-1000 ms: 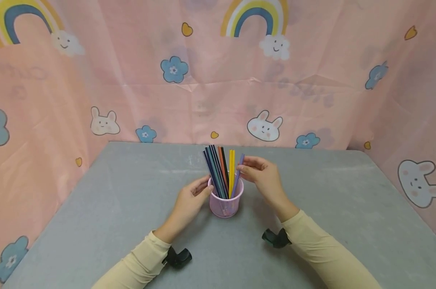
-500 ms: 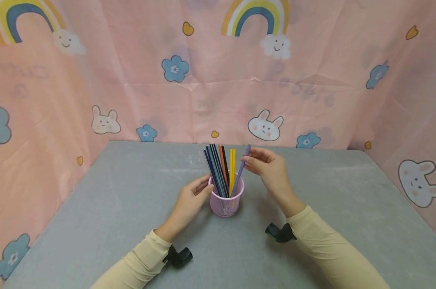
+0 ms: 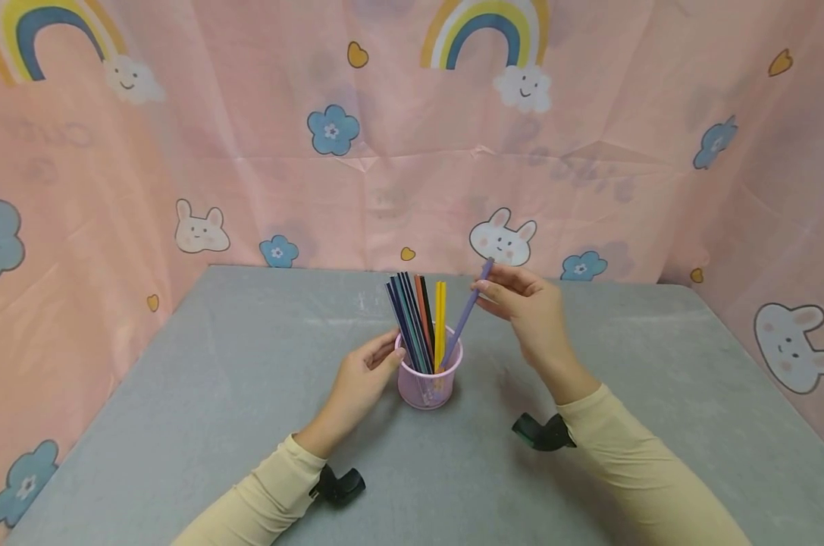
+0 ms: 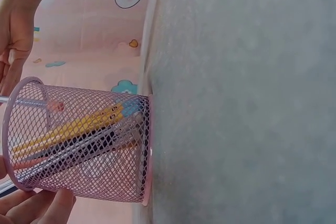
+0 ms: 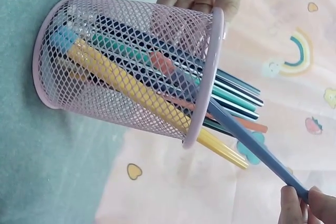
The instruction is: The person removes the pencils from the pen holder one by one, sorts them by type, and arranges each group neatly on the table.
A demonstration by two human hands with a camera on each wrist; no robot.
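Note:
A pink mesh pencil holder (image 3: pixel 424 391) stands upright on the grey table, with several pencils leaning in it. My left hand (image 3: pixel 354 385) grips its left side near the rim, thumb toward the front. Between thumb and fingers, my right hand (image 3: pixel 536 318) pinches the upper end of a purple pencil (image 3: pixel 465 314). That pencil slants up to the right, and in the right wrist view its pinkish lower end (image 5: pixel 161 62) is still inside the mesh. Yellow pencils (image 3: pixel 440 315), dark ones (image 3: pixel 405 318) and an orange one (image 3: pixel 421 299) stay in the holder.
The grey tabletop (image 3: pixel 248 326) extends around the holder. Behind it hangs a pink cloth (image 3: pixel 398 189) printed with rabbits, flowers and rainbows. Black wrist cameras are strapped under the left sleeve (image 3: pixel 268 485) and the right sleeve (image 3: pixel 637 455).
My right hand has moved up and to the right, drawing the purple pencil partway out of the holder and tilting it away from the others. The left hand and holder stay nearly still.

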